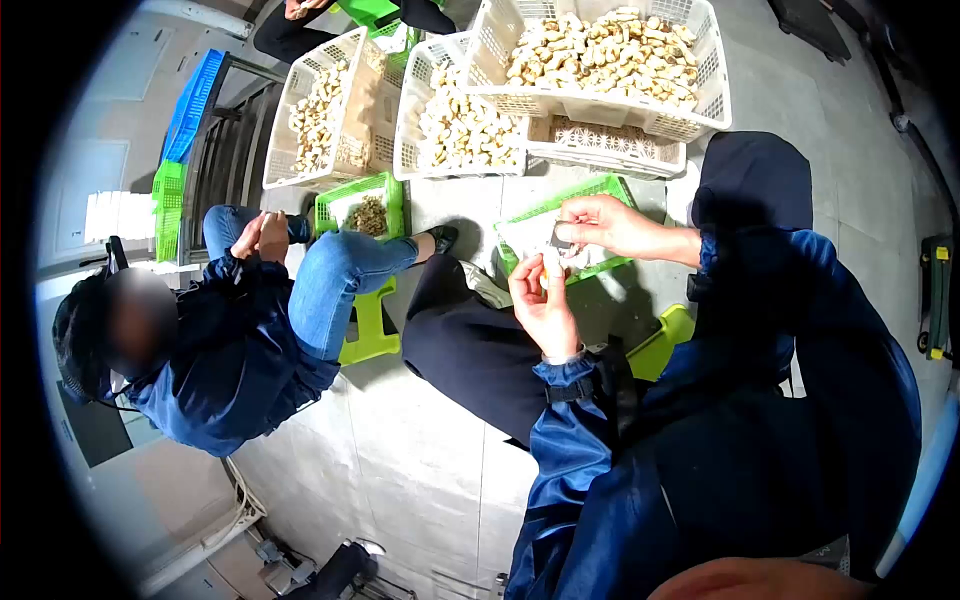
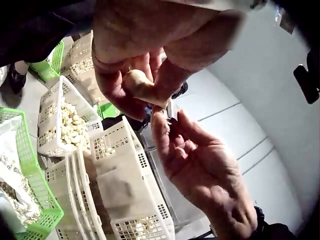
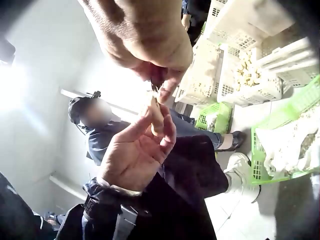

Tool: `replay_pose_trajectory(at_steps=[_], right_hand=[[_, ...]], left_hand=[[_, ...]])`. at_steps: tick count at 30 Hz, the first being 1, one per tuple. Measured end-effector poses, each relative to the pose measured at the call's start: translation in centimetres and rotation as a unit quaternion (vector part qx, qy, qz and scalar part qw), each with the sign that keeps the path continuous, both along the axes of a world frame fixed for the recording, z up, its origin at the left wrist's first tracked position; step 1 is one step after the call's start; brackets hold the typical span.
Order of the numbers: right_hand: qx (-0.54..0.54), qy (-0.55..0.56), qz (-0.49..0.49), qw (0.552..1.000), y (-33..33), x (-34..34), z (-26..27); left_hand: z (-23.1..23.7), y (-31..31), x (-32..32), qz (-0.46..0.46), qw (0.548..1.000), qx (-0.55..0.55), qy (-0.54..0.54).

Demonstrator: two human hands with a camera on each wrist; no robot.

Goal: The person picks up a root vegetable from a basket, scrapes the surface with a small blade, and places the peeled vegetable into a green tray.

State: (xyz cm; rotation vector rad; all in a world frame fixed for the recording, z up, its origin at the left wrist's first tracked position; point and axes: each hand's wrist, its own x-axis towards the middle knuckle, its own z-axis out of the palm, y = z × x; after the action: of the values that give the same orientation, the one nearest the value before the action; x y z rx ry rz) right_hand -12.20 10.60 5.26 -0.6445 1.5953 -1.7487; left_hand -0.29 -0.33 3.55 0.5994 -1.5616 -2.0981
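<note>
My left hand [image 1: 548, 312] holds a small pale mushroom [image 3: 157, 120] between thumb and fingers, and its rounded end shows in the left wrist view. Close against the mushroom's other end, my right hand [image 1: 618, 230] pinches a small dark flat tool [image 1: 561, 236]; its kind I cannot tell, as the fingers hide most of it. Both hands meet above a green basket [image 1: 610, 186] with a white liner. Small trimmings lie on that liner [image 2: 11, 142] in the left wrist view.
White crates of mushrooms stand ahead: a left one [image 1: 278, 150], a middle one [image 1: 408, 150] and a stacked right one [image 1: 715, 70]. A seated person [image 1: 230, 350] works at left beside a smaller green basket [image 1: 395, 190]. A green stool [image 1: 372, 325] stands under that person.
</note>
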Motion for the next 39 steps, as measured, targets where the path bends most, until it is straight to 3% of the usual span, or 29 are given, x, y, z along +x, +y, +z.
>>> replay_pose_trajectory(at_steps=[3,5,7,13,15,21,27,31,35,37,39], right_hand=[[-0.027,-0.036,0.011,0.999,-0.1,0.2,0.3],[0.008,0.048,0.022,0.999,-0.1,0.2,0.1],[0.045,0.039,0.036,0.998,0.1,-0.1,0.5],[-0.022,-0.188,-0.026,0.982,0.0,0.0,0.7],[-0.022,-0.175,-0.012,0.984,0.1,-0.1,0.6],[0.02,0.053,0.042,0.998,0.1,0.0,0.3],[0.033,0.006,0.037,0.999,0.4,-0.3,0.3],[0.009,0.07,0.042,0.997,0.1,0.0,0.3],[0.01,-0.014,0.013,1.0,0.3,-0.3,0.5],[-0.037,-0.127,0.015,0.991,0.3,-0.1,1.1],[-0.021,-0.129,0.017,0.991,0.2,0.1,1.3]], left_hand=[[-0.1,0.0,0.0,0.002,1.0,0.009,-0.005],[0.0,0.0,0.1,0.002,1.0,0.009,-0.011],[-0.2,0.0,0.2,-0.008,1.0,-0.003,0.002],[-0.2,0.1,0.0,-0.015,0.999,0.046,0.017],[0.0,0.1,0.1,-0.017,0.998,0.056,0.02],[0.5,0.2,-0.2,0.006,0.998,0.059,0.001],[0.8,0.3,-0.1,0.001,0.996,0.09,0.018],[0.4,0.2,0.1,0.001,0.996,0.088,0.006],[0.2,0.2,0.0,-0.003,0.997,0.082,0.012],[0.0,0.2,0.0,0.007,0.999,0.046,0.018],[0.1,0.1,0.1,0.017,1.0,-0.012,0.011]])
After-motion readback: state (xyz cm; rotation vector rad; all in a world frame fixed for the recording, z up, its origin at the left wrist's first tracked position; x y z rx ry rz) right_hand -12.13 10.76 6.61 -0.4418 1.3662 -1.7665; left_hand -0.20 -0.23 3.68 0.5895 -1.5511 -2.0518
